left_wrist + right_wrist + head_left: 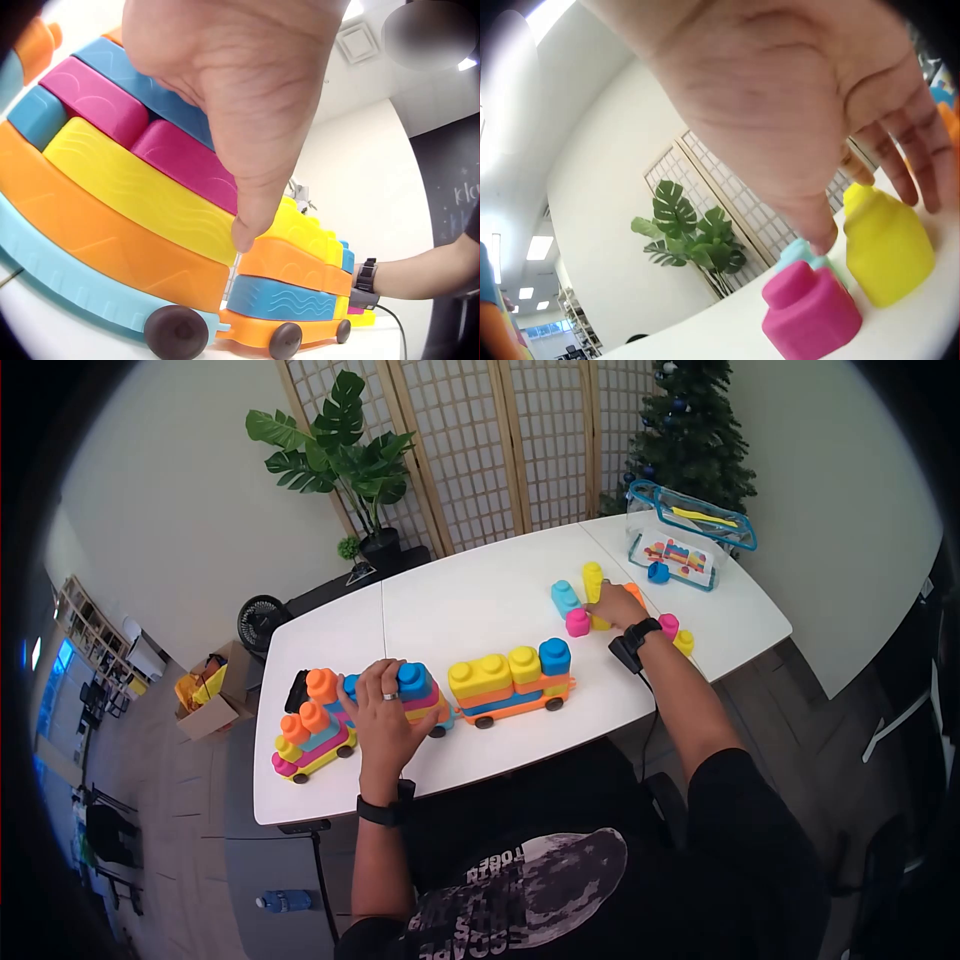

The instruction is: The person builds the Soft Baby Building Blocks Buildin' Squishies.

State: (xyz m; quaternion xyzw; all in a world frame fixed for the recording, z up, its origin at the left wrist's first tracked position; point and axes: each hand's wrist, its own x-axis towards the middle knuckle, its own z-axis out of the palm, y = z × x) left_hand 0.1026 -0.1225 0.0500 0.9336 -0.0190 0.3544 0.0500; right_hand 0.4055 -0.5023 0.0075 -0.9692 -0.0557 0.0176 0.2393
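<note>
My left hand (385, 715) grips the middle block car (427, 700), fingers over its top. In the left wrist view, the thumb of the left hand (244, 112) lies against the side of the car's stack, by a long yellow block (142, 191). My right hand (622, 608) is over loose blocks at the table's right. From the right wrist view, the right hand (780, 112) has spread fingers above and behind a yellow block (889, 247); its thumb tip is near a light blue block (801, 253) and a magenta block (810, 311). Whether it touches any block, I cannot tell.
A second block car (510, 685) stands right of the middle one, and another (315, 745) at the left. A clear case (690, 525) and a dark blue block (658, 573) are at the back right. A cable (655, 730) hangs from the right wrist.
</note>
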